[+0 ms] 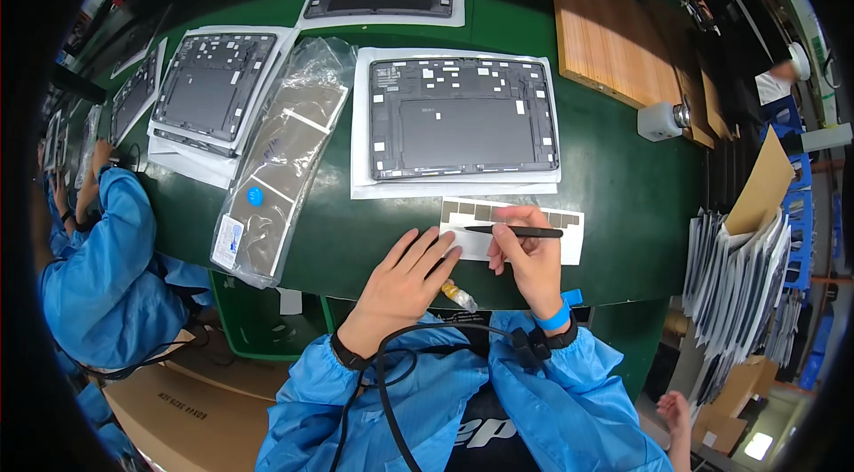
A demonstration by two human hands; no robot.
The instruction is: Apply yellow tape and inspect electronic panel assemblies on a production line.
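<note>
One dark-grey rectangular tablet shell (463, 134), beyond left hand (400, 285) and right hand (534, 272) | one white rectangular sheet (569, 250) bearing grey patches, beneath both hands' fingers | left hand: spread flat, fingertips on sheet | right hand: pinching slim black pointed tool (537, 232), tip toward left hand

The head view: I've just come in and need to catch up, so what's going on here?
A person's right hand holds a slim black pointed tool, its tip over a white sheet with dark patches. The left hand has its fingertips at that sheet's left edge. Just beyond lies a dark tablet-shaped panel on white sheeting; a clear bag lies to its left.
</note>
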